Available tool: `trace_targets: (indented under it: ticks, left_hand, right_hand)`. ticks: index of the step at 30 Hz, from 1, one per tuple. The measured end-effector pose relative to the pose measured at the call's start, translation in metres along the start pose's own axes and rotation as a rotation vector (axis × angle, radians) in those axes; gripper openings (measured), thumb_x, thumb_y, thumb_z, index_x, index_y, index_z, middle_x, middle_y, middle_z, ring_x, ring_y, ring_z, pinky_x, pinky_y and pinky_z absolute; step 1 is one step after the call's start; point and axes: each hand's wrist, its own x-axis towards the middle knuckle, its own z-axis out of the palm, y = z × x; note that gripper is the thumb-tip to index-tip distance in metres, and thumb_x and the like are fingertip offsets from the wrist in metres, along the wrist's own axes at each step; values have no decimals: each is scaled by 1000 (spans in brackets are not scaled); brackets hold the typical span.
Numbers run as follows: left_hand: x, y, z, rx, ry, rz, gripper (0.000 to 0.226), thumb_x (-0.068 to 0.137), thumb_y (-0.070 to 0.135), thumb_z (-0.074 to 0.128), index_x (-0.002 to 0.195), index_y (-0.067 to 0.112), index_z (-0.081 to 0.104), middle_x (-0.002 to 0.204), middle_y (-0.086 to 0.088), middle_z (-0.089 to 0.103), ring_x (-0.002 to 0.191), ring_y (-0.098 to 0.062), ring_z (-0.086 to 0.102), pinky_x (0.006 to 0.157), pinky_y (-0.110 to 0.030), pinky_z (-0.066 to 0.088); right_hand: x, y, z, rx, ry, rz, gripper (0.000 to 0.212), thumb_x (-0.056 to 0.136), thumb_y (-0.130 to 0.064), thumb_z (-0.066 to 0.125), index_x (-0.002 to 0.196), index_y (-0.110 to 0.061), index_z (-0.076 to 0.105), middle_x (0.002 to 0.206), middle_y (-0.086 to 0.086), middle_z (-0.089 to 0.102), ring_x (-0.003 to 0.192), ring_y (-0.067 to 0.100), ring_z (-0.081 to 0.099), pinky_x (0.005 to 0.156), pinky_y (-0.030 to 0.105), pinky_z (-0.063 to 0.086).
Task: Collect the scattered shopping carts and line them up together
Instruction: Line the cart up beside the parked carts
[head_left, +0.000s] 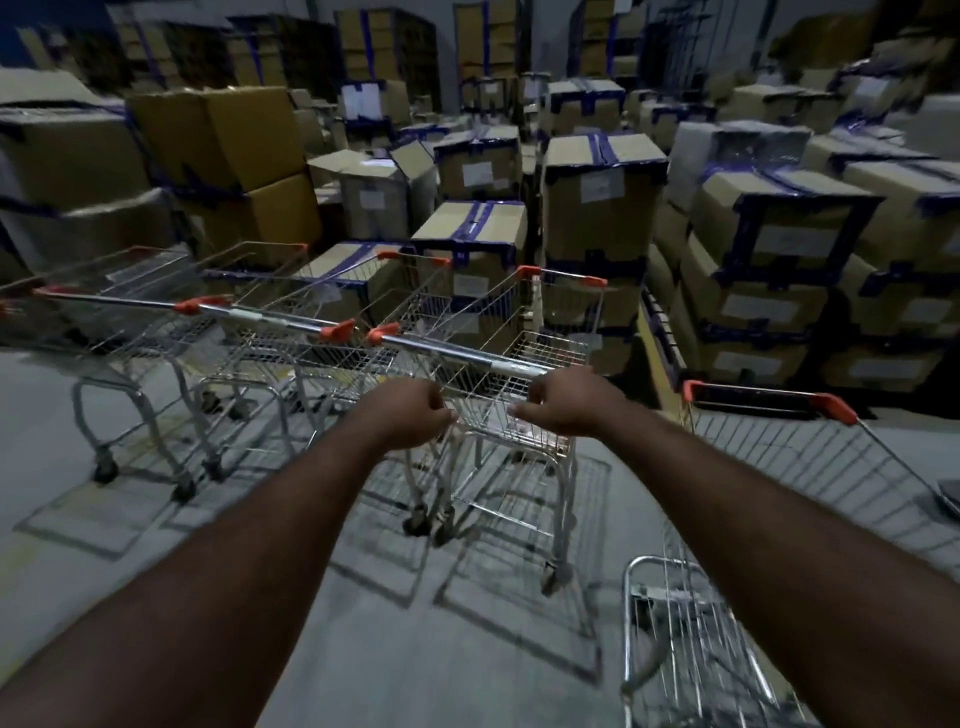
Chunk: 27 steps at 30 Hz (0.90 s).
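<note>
Blur hides whether hands (415, 410) (563, 402) grip cart handle (457, 354).

Dim rm, stacked boxes (602, 208), grey floor (363, 649)

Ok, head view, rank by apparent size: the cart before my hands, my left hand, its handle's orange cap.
1. cart
2. left hand (nearer the camera, so flattered)
3. orange cap

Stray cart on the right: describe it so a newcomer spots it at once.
Start at the stacks of blue-taped boxes on the right. At their foot, right of the held cart in the row of three, stands the stray cart. It alone has a dark handle bar, not chrome, and stands apart from the others.
</note>
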Motion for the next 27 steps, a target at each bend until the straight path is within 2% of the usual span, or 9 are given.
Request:
trace_targets:
  ticks: [3,8,10,14,16,18,21,24,27]
  left_hand:
    - [41,-15,-5,-5,-14,28,24,99,42,56,93,21,66,80,5,64,71,-7,58,60,-27,38]
    - [123,-32,-1,16,-35,66,28,99,44,56,91,19,66,80,2,66,72,-11,62,61,-27,41]
    - [161,-38,8,25,-25,76,25,98,45,56,92,22,63,81,4,65,73,-11,62,66,-29,48]
    - [237,-53,29,52,-25,88,24,95,43,59,98,20,67,90,1,67,79,-15,63,78,-40,57]
    - [271,-61,37,119,13,131,28,96,45,57,104,19,67,102,-2,67,88,-17,61,82,-40,55]
    - [299,-72,45,191,-43,146,36,100,47,48,109,18,67,111,-7,66,98,-23,61,84,-37,50]
    - [322,-93,56,280,-206,87,56,102,61,27,109,23,68,113,-11,69,106,-28,62,89,-38,46]
    - [334,-101,59,174,-249,47,73,97,72,15,109,26,71,106,-8,70,99,-23,62,96,-41,46]
    - [339,-87,63,162,-267,76,77,96,73,11,111,27,71,105,-7,71,102,-24,63,108,-50,39]
  right_hand:
    - [43,0,1,20,41,40,53,96,-65,52,101,-17,71,92,2,69,85,17,64,82,41,58]
    - [124,8,17,25,54,100,53,97,-65,51,108,-17,71,99,2,70,93,19,64,81,35,54]
    - [159,12,30,24,69,111,52,97,-64,52,111,-17,71,96,1,68,90,19,64,78,33,53]
    - [221,21,56,64,180,126,49,97,-60,53,115,-18,70,102,3,69,89,20,63,65,27,42]
    - [244,25,68,117,164,148,53,98,-61,49,121,-18,69,114,6,68,99,25,64,71,31,43]
    - [259,29,78,117,93,182,62,100,-66,36,122,-18,69,118,9,69,106,30,64,76,34,44]
    - [267,33,88,-23,10,199,79,101,-71,19,114,-13,72,111,12,70,102,31,65,72,36,40]
    - [272,45,87,-52,-24,191,85,100,-73,13,108,-13,73,101,11,69,89,29,62,67,34,39]
    - [273,66,85,-81,-29,244,91,94,-80,9,90,-16,74,81,4,63,75,22,57,63,31,40]
